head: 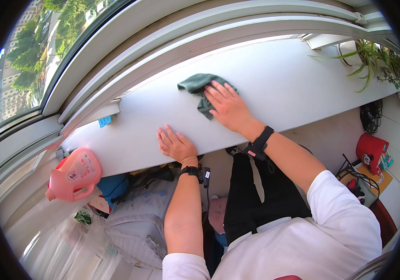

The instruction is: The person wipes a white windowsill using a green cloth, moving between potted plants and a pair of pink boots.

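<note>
A dark green cloth [201,85] lies crumpled on the white windowsill [277,77]. My right hand [226,106] presses on the cloth's right part with the fingers extended, and part of the cloth is hidden beneath it. To the left and nearer the sill's front edge, my left hand [177,145] rests palm down on the bare surface, fingers a little apart, holding nothing. Each wrist wears a black strap with a small device.
A pink plastic jug [75,175] stands at the sill's left end, near a small blue packet [105,121]. A spider plant [368,63] overhangs the right end. Window frames run along the back; a red bag [369,150] sits below, at the right.
</note>
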A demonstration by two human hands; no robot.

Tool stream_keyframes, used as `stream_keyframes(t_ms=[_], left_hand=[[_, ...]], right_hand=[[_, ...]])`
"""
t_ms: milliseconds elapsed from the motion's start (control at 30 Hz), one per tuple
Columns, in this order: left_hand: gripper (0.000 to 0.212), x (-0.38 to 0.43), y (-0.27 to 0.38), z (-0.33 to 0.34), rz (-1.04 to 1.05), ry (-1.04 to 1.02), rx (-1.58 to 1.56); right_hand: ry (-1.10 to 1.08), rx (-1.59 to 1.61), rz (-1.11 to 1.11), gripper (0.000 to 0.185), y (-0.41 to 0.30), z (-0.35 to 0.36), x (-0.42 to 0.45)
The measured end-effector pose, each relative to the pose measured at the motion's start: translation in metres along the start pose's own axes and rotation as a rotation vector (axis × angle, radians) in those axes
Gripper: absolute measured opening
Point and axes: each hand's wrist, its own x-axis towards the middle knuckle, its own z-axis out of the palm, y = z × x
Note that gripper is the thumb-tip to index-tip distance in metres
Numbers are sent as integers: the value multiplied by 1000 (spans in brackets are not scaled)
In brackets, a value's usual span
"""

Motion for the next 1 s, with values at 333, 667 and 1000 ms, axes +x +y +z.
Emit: stream_keyframes(t_ms=[333, 667, 1000], left_hand=[[58, 2, 4, 0, 20, -2, -50], [58, 3, 0, 0, -2, -36, 4], [59, 1, -13, -6, 20, -42, 54]], right_hand=[[319, -327, 464, 56, 197, -64, -60], [-30, 66, -106, 59, -24, 8, -12], [68, -40, 47, 50, 80, -53, -91]])
